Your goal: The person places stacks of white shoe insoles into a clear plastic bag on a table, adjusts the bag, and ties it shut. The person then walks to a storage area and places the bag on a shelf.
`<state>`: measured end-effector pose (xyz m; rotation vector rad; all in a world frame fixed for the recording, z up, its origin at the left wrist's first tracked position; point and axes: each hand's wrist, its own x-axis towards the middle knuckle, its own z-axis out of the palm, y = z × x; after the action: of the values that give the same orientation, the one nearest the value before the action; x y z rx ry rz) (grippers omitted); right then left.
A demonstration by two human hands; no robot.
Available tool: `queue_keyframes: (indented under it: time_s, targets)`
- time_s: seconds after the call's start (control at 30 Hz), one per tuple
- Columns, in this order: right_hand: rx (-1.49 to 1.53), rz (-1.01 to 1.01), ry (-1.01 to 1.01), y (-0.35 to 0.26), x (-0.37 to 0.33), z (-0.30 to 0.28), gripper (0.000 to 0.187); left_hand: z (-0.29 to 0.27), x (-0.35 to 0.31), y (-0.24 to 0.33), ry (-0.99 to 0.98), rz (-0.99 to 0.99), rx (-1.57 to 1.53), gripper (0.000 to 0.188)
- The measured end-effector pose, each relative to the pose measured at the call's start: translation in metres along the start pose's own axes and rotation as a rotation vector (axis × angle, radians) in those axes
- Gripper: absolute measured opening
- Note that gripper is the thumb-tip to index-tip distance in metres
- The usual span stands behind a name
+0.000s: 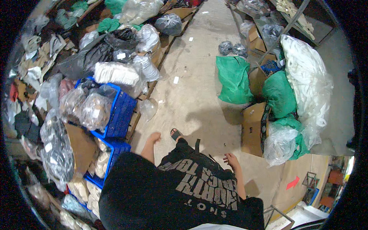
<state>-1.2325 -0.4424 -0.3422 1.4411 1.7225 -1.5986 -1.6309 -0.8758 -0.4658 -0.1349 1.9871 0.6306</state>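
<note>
My left hand (154, 138) hangs low over the concrete floor at my left side, its fingers loosely bent and nothing seen in them. The blue crates are the closest things to it, with a clear plastic bag (148, 109) on the floor just ahead. On the other side, my right hand (231, 160) is held out from my body, fingers slightly apart and empty. Nearest to that hand stands an open cardboard box (253, 128). Neither hand touches any goods.
A concrete aisle (188, 84) runs ahead between heaped goods. Blue crates (124, 111) with plastic-wrapped bundles line the left. Green sacks (234, 80), a large white bag (306, 73) and a metal rack (285, 30) stand right. A red arrow (293, 183) marks the floor behind right.
</note>
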Motion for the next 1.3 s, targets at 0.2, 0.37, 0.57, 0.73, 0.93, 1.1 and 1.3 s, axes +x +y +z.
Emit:
queue_keyframes:
  time_s: [0.2, 0.37, 0.57, 0.73, 0.93, 1.1, 1.3]
  targets:
    - [0.216, -0.015, -0.094, 0.282, 0.003, -0.030, 0.042, 0.018, -0.013, 0.120, 0.283, 0.409, -0.289, 0.043]
    - [0.703, 0.543, -0.175, 0.485, -0.066, -0.036, 0.043, 0.112, -0.083, 0.174, 0.018, 0.293, -0.208, 0.048]
    - [0.834, 0.475, 0.154, 0.519, -0.119, -0.025, 0.045, 0.197, -0.105, 0.138, -0.386, -0.032, 0.350, 0.050]
    - [0.795, 0.316, 0.332, 0.456, -0.126, -0.011, 0.039, 0.206, -0.095, 0.156, -0.334, -0.191, 0.566, 0.048]
    - [0.879, 0.160, 0.252, 0.420, -0.126, -0.025, 0.048, 0.314, -0.108, 0.319, -0.276, -0.193, 0.530, 0.066]
    - [0.840, 0.386, 0.261, 0.466, -0.145, -0.088, 0.044, 0.524, -0.156, 0.491, -1.044, -0.300, 0.202, 0.097]
    - [0.704, 0.528, 0.918, 0.501, -0.188, -0.162, 0.035, 0.777, -0.166, 0.573, -0.756, 0.626, 0.339, 0.084]
